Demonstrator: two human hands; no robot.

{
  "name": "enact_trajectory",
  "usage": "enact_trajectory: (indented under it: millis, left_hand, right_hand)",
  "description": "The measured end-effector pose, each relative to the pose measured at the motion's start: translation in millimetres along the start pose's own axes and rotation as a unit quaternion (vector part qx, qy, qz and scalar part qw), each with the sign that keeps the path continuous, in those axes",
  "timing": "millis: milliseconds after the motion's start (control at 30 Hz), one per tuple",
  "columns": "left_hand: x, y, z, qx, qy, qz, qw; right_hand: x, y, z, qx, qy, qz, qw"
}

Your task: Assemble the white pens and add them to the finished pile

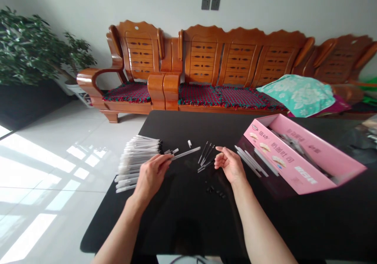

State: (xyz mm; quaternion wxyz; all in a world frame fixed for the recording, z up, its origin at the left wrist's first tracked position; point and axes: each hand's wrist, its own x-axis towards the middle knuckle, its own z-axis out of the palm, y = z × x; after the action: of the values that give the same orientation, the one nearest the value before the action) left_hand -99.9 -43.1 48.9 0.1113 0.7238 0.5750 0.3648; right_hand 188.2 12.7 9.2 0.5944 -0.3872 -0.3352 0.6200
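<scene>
Between the thumb and fingers of my left hand (153, 174) is a translucent white pen barrel (187, 153), its far end pointing right. My right hand (231, 165) is raised palm inward with its fingers loosely curled and apart; nothing shows in it. Just left of it lie several dark pen refills (207, 154) with thin tips. A small white pen cap (189, 143) rests beyond the held barrel. Several small black pieces (216, 191) are scattered nearer to me. Beside my left hand is a pile of white pens (137, 160); more white barrels (253, 161) lie right of my right hand.
A pink open box (294, 160) with items inside stands on the right of the black table (182, 213). Behind the table is a wooden sofa (206, 63) with a turquoise floral cushion (297, 93). A potted plant (38, 52) stands at the far left.
</scene>
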Motion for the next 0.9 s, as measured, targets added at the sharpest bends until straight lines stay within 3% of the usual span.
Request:
enact_trajectory:
  millis: [133, 233, 367, 500, 567, 667, 800, 833, 900]
  left_hand:
    - [-34, -47, -52.9, 0.089, 0.072, -0.002, 0.993]
    - [-58, -81, -72.1, 0.143, 0.093, -0.015, 0.985]
    - [-74, -109, -75.8, 0.171, 0.090, -0.022, 0.981]
    - [-79, -119, -72.9, 0.192, 0.084, -0.029, 0.977]
    - [-81, -120, -72.6, 0.201, 0.084, -0.036, 0.975]
    - [-82, -120, -72.5, 0.209, 0.084, -0.042, 0.973]
    - [-82, -117, -71.1, 0.210, 0.074, -0.040, 0.974]
    - [-82, -117, -70.8, 0.210, 0.072, -0.038, 0.974]
    - [-82, -115, -70.7, 0.211, 0.071, -0.038, 0.974]
  right_hand:
    - [1, -1, -1, 0.001, 0.006, -0.013, 1.000]
    - [1, -3, -1, 0.004, 0.019, -0.024, 1.000]
    - [0, -3, -1, -0.022, 0.038, -0.030, 0.999]
    - [2, 2, -2, -0.119, 0.075, -0.042, 0.989]
    - [4, 2, -7, -0.198, 0.118, -0.068, 0.971]
    - [6, -8, -22, -0.364, 0.211, -0.130, 0.898]
    - [6, -25, -54, -0.618, 0.338, -0.147, 0.694]
    - [5, -27, -62, -0.650, 0.351, -0.133, 0.661]
    - [6, -27, -78, -0.681, 0.353, -0.107, 0.633]
